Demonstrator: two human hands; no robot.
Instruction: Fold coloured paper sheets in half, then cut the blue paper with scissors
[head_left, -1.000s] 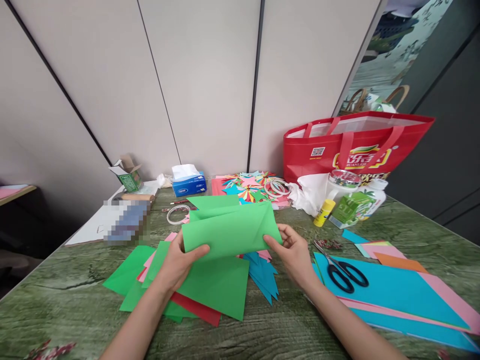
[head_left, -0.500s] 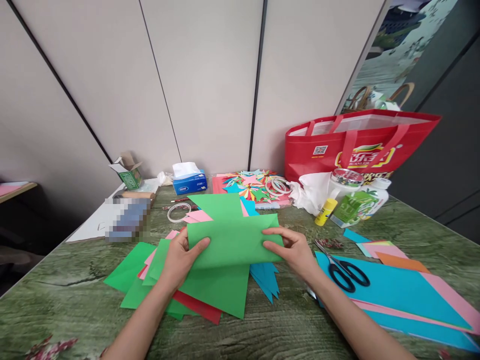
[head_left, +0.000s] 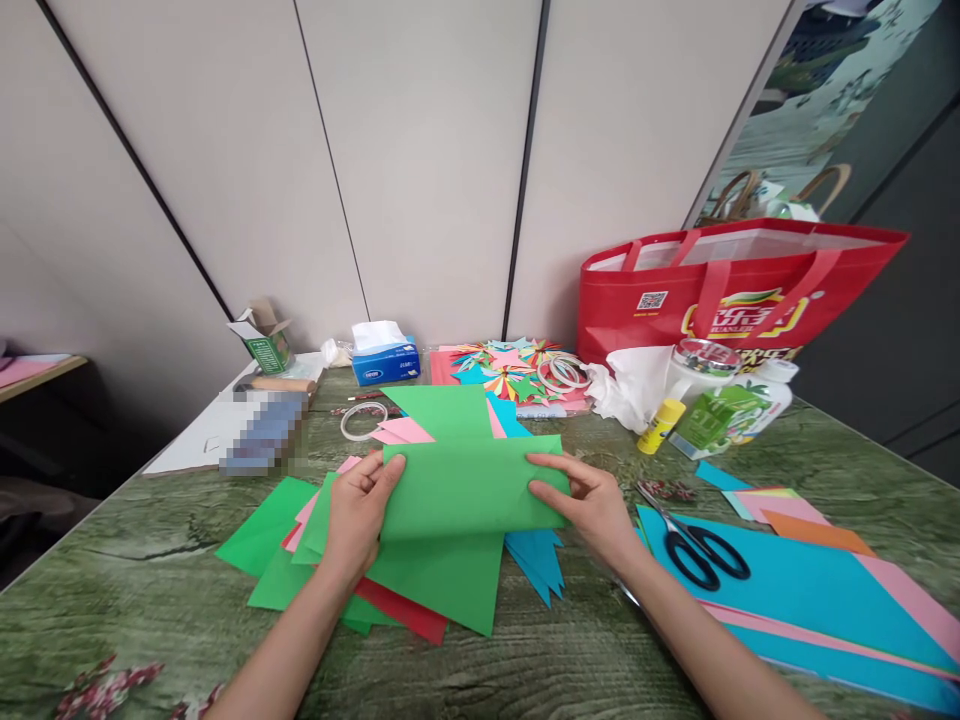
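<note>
A folded sheet of green paper (head_left: 469,488) is stretched level between my two hands, above a pile of paper. My left hand (head_left: 361,505) pinches its left edge, thumb on the near face. At the right edge, my right hand (head_left: 592,500) grips it between thumb and fingers. Below lie more green sheets (head_left: 457,585), a red piece (head_left: 409,612) and pink pieces (head_left: 405,431). Blue pointed cut pieces (head_left: 540,568) stick out on the right of the pile. The paper in my hands hides the middle of the pile.
Black-handled scissors (head_left: 701,550) rest on blue sheets (head_left: 810,590) at the right. Behind stand a yellow glue stick (head_left: 661,427), a green box (head_left: 709,420), a red bag (head_left: 637,320) and a blue tissue box (head_left: 386,362). A tape roll (head_left: 364,422) lies left of centre.
My left thumb has shifted up towards the upper left corner of the green paper. The right hand keeps its grip. The whole view has moved slightly.
</note>
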